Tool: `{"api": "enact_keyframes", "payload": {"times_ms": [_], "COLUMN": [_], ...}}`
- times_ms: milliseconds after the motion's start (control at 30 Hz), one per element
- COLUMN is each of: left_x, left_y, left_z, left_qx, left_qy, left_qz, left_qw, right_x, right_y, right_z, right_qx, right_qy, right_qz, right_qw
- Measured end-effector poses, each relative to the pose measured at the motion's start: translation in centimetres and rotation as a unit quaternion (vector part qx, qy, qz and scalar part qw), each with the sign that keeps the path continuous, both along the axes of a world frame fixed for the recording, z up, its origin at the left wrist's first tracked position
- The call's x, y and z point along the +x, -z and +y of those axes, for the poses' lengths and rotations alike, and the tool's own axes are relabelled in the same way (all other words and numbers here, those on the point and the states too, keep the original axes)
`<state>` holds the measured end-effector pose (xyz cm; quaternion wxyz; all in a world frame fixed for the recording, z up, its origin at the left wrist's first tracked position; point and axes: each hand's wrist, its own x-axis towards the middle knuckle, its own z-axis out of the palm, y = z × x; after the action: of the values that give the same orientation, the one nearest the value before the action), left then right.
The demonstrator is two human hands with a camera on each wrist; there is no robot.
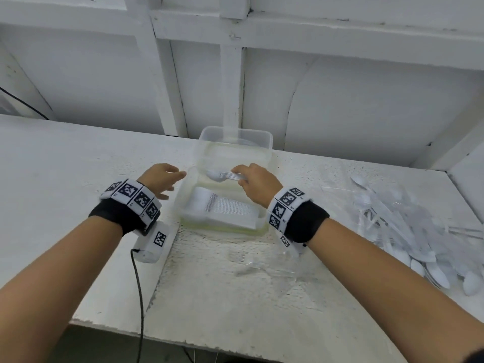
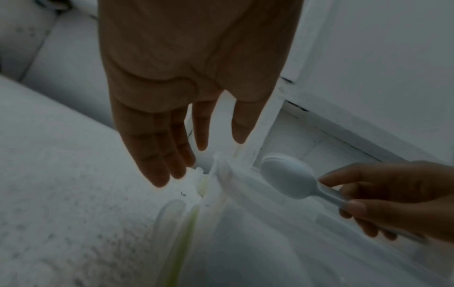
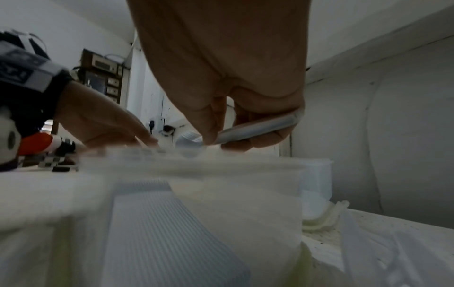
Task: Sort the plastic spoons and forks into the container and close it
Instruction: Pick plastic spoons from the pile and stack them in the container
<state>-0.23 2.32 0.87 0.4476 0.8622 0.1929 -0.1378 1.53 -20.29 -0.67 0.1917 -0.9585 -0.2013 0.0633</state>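
Holding a stack of spoons (image 1: 219, 176) over the far half of the container (image 1: 264, 153), my right hand (image 1: 255, 185) pinches the handles between thumb and curled fingers, bowls sticking out left toward my left hand (image 1: 160, 179), which hovers with fingers spread and relaxed just beside the container's left wall. Biggest worry: the stack fans apart when I let go, probably because it's only held at one end. The loose pile (image 1: 408, 231) waits well apart, on the right.

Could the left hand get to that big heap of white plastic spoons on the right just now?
Probably not easily: the left hand hovers open left of the clear plastic container, and the right hand with its stack of spoons lies between it and the heap.
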Motion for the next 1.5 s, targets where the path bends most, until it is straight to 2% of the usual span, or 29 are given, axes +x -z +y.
{"api": "enact_keyframes", "payload": {"times_ms": [100,233,333,467,567,933,1067,1200,1333,1400,1500], "left_x": [-0.1,-0.1,0.0,0.1,0.1,0.2,0.2,0.3,-0.2,-1.0,-2.4], "left_y": [0.8,1.4,1.5,1.5,1.6,1.7,1.7,1.0,-0.5,-1.5,-2.5], "left_z": [0.1,0.2,0.4,0.5,0.5,0.5,0.4,-0.1,-1.5,-3.0,-6.8], "left_qx": [-0.1,-0.132,-0.136,-0.136,-0.134,-0.13,-0.094,-0.016,0.05,0.045,0.011], "left_qy": [-0.013,-0.016,-0.011,-0.007,-0.004,-0.004,-0.004,-0.013,-0.001,0.022,0.091], "left_qz": [0.028,0.019,0.016,0.015,0.014,0.012,0.004,-0.061,-0.17,-0.215,-0.237], "left_qw": [0.995,0.991,0.991,0.991,0.991,0.991,0.996,0.998,0.984,0.975,0.967], "right_x": [0.7,0.9,1.2,1.7,1.9,1.7,1.6,0.8,-0.9,-2.0,-4.1], "right_y": [1.0,2.3,2.9,2.5,2.3,2.5,2.2,0.9,-1.8,-3.0,-3.9], "right_z": [1.0,1.5,1.7,1.8,1.8,2.0,1.6,0.4,-2.5,-4.6,-8.5], "right_qx": [-0.045,-0.088,-0.076,-0.012,-0.022,-0.035,-0.039,-0.009,0.041,0.063,0.081], "right_qy": [-0.018,-0.04,-0.036,-0.017,-0.026,-0.035,-0.032,-0.029,-0.024,-0.013,0.017], "right_qz": [-0.008,0.007,0.054,0.146,0.184,0.155,0.144,0.107,0.06,0.041,0.023], "right_qw": [0.999,0.995,0.995,0.989,0.982,0.987,0.988,0.994,0.997,0.997,0.996]}}
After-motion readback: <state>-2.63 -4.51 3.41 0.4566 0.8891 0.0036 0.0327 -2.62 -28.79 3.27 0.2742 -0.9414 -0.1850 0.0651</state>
